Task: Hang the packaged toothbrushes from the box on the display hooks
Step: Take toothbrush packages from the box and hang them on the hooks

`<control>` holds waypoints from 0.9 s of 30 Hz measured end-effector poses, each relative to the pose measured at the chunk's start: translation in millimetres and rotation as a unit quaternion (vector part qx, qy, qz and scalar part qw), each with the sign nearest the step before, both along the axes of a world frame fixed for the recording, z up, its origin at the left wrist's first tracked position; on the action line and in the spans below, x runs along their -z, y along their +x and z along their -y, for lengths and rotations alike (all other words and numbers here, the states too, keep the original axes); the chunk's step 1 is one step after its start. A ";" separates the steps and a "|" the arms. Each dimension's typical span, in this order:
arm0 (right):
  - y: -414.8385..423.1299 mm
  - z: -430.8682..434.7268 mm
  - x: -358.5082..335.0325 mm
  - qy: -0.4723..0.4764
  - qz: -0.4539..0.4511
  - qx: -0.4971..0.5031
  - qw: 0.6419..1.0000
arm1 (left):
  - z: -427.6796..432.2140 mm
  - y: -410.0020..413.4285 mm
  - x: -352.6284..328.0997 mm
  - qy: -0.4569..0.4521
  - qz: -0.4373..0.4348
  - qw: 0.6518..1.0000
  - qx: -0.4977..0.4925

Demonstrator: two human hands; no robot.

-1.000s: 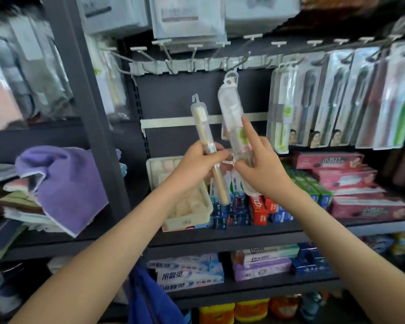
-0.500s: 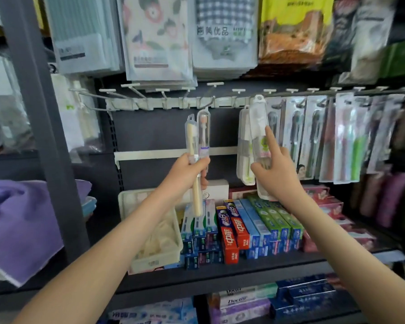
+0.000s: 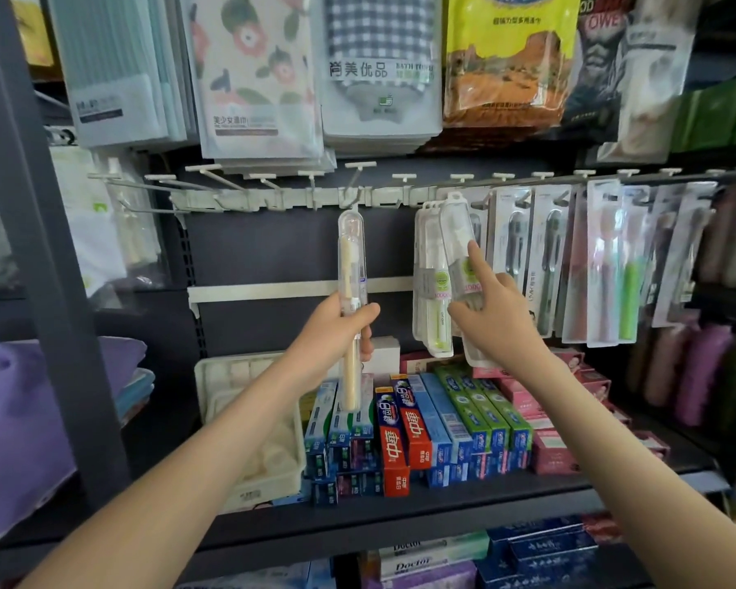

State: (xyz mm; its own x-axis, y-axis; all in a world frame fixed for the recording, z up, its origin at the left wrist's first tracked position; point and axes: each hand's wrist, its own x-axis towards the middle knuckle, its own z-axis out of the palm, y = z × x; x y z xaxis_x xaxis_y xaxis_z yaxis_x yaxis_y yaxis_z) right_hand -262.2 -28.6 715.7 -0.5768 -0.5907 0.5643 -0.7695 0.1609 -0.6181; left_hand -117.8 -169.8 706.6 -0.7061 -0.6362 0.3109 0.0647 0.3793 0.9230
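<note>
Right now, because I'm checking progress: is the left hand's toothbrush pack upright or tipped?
Upright: the toothbrush pack stands near vertical in the left hand, brush head up by the hooks, handle down.

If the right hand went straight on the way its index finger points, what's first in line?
The right hand points up and slightly left along the clear toothbrush pack it holds. First in line looks like the white hook rail, met by the pack's top tab; depth is unclear.
</note>
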 end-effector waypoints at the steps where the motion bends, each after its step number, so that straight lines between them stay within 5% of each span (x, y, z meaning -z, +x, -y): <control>1: -1.0 -0.1 -3.0 0.012 -0.003 -0.001 1.000 | -1.7 -1.8 0.5 0.000 0.001 1.000 -0.001; 15: -25.7 52.6 1.5 0.111 -0.003 -0.012 0.994 | -15.4 -13.7 7.7 0.080 0.022 0.995 0.052; 21: -15.3 53.6 4.9 0.067 -0.023 0.024 0.997 | -10.1 5.9 15.9 0.016 0.024 0.998 0.051; 24: 8.2 46.5 -2.1 -0.004 0.002 -0.074 0.997 | -4.2 10.2 17.3 0.042 0.012 0.998 0.052; 27: 30.9 39.3 -3.5 0.029 0.083 -0.258 0.962 | -3.4 12.4 16.2 0.033 0.015 0.997 0.072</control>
